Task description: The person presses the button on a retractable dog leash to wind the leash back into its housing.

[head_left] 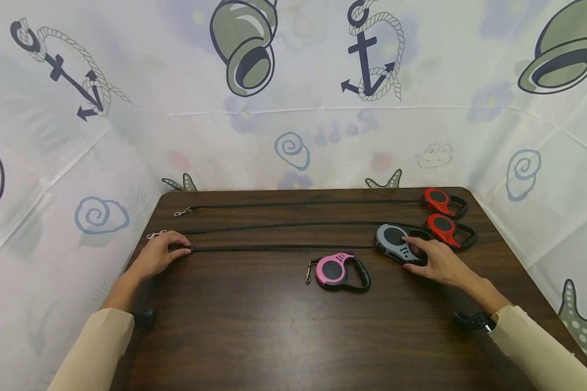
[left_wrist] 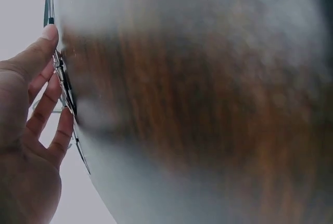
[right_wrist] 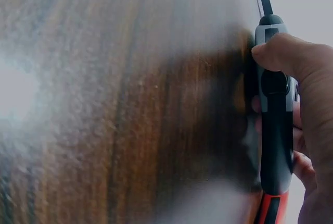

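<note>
A grey and black retractable dog leash lies on the right part of the table, its black strap drawn straight out to the left. My right hand grips the casing, with the thumb on the near side and fingers over its top. In the right wrist view the thumb presses the grey edge of the leash. At the strap's far left end, my left hand pinches the strap end by its clip; the fingers partly hide the clip. Nearer the front, a pink retractable leash lies wound in.
Two red retractable leashes, one behind the other, sit at the right back. Their black straps run left across the wooden table, ending in metal clips. A printed cloth stands round the table's back and sides.
</note>
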A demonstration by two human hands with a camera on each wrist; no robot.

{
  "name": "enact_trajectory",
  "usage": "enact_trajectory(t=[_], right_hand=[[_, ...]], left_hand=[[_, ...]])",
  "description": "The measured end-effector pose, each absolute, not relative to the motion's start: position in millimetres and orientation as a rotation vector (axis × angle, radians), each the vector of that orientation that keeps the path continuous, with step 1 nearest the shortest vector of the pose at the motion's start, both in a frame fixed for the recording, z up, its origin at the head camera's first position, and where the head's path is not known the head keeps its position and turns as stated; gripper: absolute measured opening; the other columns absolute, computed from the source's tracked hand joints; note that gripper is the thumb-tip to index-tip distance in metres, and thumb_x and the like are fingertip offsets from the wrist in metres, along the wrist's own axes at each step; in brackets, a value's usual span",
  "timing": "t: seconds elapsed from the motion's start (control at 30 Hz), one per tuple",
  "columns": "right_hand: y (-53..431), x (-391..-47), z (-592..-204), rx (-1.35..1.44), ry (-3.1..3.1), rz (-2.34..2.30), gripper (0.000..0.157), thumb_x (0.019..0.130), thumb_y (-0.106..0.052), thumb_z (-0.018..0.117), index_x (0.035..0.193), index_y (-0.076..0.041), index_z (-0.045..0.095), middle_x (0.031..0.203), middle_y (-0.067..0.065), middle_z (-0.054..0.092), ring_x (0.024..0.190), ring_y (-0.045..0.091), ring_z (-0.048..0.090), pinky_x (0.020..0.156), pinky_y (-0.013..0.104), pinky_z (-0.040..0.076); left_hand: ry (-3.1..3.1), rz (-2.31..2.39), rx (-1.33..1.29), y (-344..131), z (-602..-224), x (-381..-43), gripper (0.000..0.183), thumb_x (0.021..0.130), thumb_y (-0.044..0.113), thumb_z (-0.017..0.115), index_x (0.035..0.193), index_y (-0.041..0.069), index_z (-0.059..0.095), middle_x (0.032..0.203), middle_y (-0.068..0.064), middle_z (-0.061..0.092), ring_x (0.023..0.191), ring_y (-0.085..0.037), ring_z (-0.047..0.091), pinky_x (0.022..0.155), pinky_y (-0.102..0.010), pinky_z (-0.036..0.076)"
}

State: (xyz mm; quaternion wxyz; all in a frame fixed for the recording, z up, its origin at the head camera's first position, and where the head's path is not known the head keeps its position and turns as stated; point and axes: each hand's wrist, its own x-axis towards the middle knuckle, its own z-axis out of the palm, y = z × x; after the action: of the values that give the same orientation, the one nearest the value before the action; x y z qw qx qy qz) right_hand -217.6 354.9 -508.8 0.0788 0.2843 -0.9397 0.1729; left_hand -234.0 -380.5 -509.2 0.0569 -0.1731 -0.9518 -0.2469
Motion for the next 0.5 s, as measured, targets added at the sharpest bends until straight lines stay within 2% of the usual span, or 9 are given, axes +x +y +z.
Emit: enact_trajectory(t=[0.13, 0.33, 0.4, 0.5], right_hand=[[355.9, -218.5, -507.8, 0.870, -2.807, 0.508, 0.069, 0.083, -0.023, 0.091, 0.143, -0.006, 0.061, 0.095, 0.005, 0.073, 0.082, 0.017, 0.064, 0.072, 0.043, 0.054], [356.9, -220.0, -504.0, 0.906, -2.758, 0.551, 0.066, 0.082, -0.018, 0.090, 0.140, -0.005, 0.062, 0.093, 0.004, 0.074, 0.080, 0.013, 0.062, 0.069, 0.035, 0.050], [357.1, -220.6, -501.2, 0.895, -2.750, 0.602, 0.063, 0.083, -0.016, 0.089, 0.139, -0.004, 0.063, 0.094, 0.006, 0.075, 0.079, 0.012, 0.061, 0.068, 0.032, 0.048], [357.2, -222.0, -497.5, 0.851, -2.759, 0.683, 0.060, 0.086, -0.016, 0.087, 0.140, -0.004, 0.064, 0.099, 0.009, 0.077, 0.081, 0.013, 0.062, 0.069, 0.030, 0.047]], left_hand=[[-2.880, -0.760, -0.509, -381.5, -509.5, -233.9, 0.013, 0.090, 0.011, 0.085, 0.101, 0.007, 0.078, 0.106, -0.013, 0.076, 0.108, -0.040, 0.069, 0.095, -0.061, 0.049], [-2.869, -0.774, -0.500, -381.1, -507.4, -234.2, 0.015, 0.093, 0.012, 0.083, 0.104, 0.004, 0.079, 0.102, -0.013, 0.079, 0.104, -0.040, 0.071, 0.093, -0.058, 0.050], [-2.855, -0.781, -0.509, -380.7, -507.1, -234.8, 0.014, 0.094, 0.012, 0.082, 0.105, 0.003, 0.079, 0.101, -0.012, 0.079, 0.101, -0.038, 0.073, 0.090, -0.054, 0.052], [-2.831, -0.803, -0.499, -380.2, -506.2, -235.4, 0.014, 0.094, 0.011, 0.081, 0.106, 0.004, 0.079, 0.100, -0.011, 0.080, 0.098, -0.035, 0.074, 0.085, -0.037, 0.055]])
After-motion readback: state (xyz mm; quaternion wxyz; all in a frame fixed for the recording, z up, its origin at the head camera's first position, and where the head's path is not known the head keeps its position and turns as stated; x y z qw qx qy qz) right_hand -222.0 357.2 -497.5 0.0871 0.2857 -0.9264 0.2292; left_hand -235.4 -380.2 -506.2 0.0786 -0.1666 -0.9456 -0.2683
